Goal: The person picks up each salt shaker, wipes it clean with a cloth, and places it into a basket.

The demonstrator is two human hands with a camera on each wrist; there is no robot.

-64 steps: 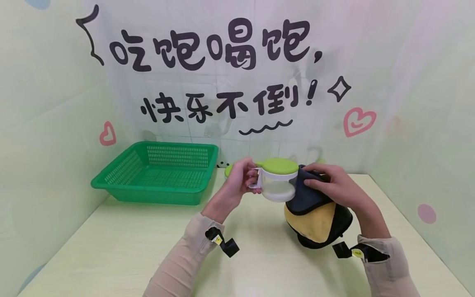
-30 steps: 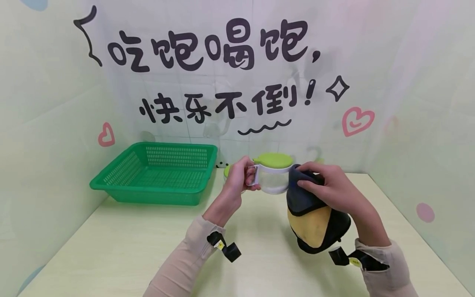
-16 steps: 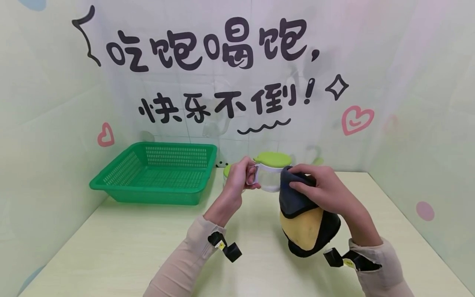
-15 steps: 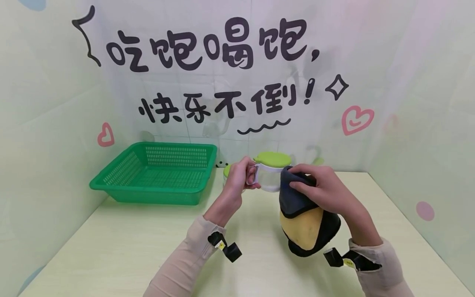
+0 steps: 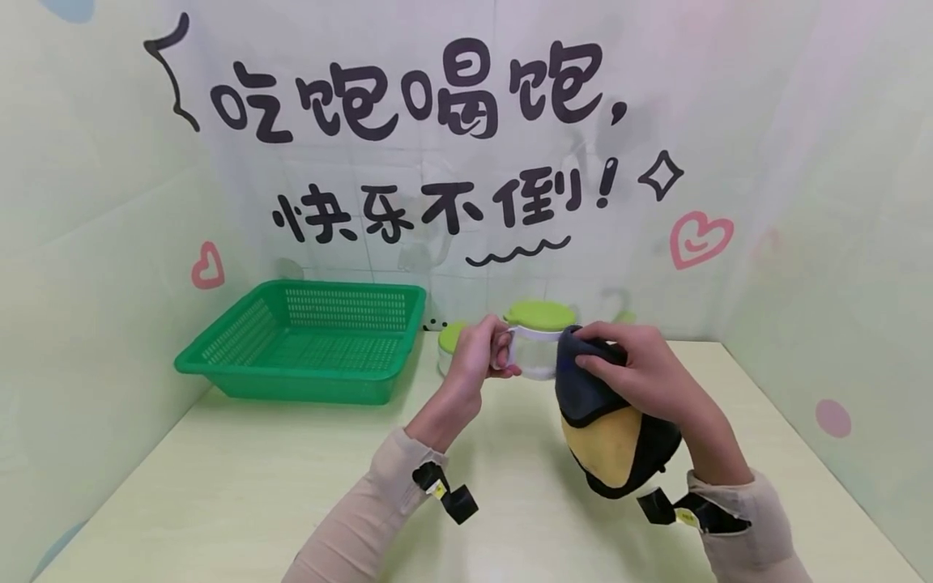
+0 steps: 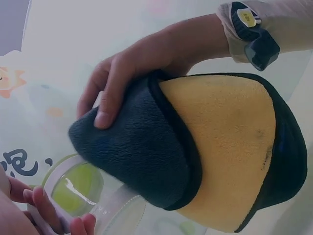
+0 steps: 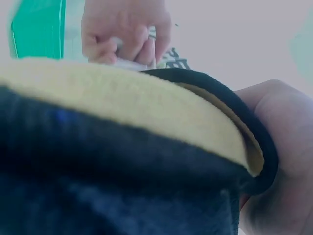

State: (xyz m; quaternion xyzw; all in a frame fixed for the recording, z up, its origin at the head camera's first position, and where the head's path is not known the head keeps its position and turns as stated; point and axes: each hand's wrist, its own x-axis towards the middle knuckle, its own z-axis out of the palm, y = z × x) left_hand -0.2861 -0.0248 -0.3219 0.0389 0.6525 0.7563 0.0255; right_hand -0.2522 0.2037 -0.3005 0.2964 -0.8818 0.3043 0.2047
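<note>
My left hand (image 5: 477,348) grips the white handle of a clear seasoning jar (image 5: 535,354) with a green lid, held up off the table. My right hand (image 5: 641,364) pinches a folded cloth (image 5: 601,441), dark blue-grey on one side and yellow on the other with black edging. Its dark fold lies against the jar's right side and hides part of it. In the left wrist view the thumb presses on the dark fold of the cloth (image 6: 142,142), and the jar's lid (image 6: 78,186) shows below it. The yellow layer hangs down under the right hand.
A second green-lidded jar (image 5: 448,340) stands behind the left hand, partly hidden. At the back left sits a green plastic basket (image 5: 302,385). Printed sheets (image 5: 466,154) wall in the pale table (image 5: 291,486) at the back and sides.
The cloth has gone back and forth along the jar's side, lately shifting slightly right. The jar sits a little higher and farther left than two seconds ago. Both hands keep their holds.
</note>
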